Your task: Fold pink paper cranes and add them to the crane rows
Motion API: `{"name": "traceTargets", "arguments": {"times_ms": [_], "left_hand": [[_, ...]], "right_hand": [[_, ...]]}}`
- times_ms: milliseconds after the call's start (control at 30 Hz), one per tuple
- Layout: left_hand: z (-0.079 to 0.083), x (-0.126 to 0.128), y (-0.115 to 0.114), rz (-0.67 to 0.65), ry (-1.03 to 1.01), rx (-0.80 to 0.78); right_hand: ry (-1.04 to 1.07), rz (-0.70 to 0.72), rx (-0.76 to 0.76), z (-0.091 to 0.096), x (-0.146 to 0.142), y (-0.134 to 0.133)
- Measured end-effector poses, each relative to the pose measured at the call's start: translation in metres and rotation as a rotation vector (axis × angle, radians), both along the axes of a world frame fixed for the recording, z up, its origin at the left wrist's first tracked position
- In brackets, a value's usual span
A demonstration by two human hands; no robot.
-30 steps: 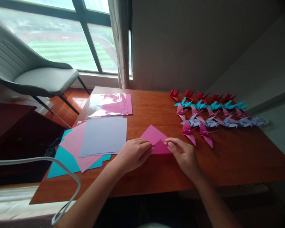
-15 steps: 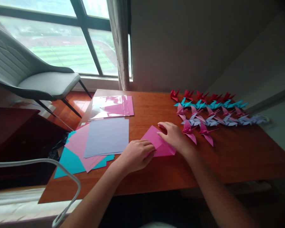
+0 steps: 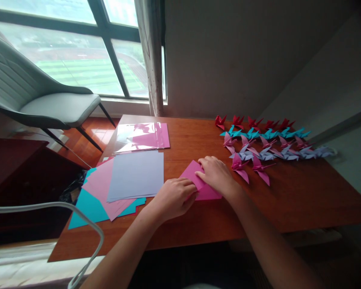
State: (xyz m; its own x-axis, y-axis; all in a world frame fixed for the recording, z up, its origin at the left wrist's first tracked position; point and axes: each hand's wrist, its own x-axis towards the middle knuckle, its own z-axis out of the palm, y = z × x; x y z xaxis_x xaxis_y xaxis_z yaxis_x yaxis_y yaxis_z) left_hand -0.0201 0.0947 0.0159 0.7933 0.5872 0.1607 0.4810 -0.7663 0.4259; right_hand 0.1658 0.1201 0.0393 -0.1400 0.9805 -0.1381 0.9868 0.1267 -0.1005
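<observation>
A folded sheet of magenta origami paper (image 3: 209, 194) lies on the wooden table (image 3: 180, 233) between my hands. At its left side, my left hand (image 3: 176, 196) has its fingers curled and closed on the near-left edge, the fingertips hidden. My right hand (image 3: 216, 172) rests over the upper right part of the sheet. Its fingers are bent slightly and touch the upper edge, with the thumb apart from them on the paper, so that hand is open. Its palm hides part of the sheet.
Rows of folded paper cranes stand at the right, with magenta cranes (image 3: 240, 166) nearest. Left lie pale lavender sheets (image 3: 136, 174), pink sheets (image 3: 99, 178), turquoise sheets (image 3: 86, 210) and a clear paper packet (image 3: 142, 136). A white cable (image 3: 90, 220) loops at the lower left.
My right hand has lowered and shifted slightly left, now lying flatter on the magenta paper. My left hand stays at the left edge. The camera view has shifted slightly.
</observation>
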Motion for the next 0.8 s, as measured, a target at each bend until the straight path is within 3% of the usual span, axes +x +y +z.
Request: {"name": "traceTargets", "arguments": {"times_ms": [433, 800], "left_hand": [[-0.002, 0.0, 0.003, 0.008, -0.014, -0.018], [0.002, -0.001, 0.001, 0.022, -0.016, -0.035]], "right_hand": [[0.122, 0.052, 0.006, 0.003, -0.008, 0.003], [0.437, -0.025, -0.015, -0.015, 0.025, -0.005]]}}
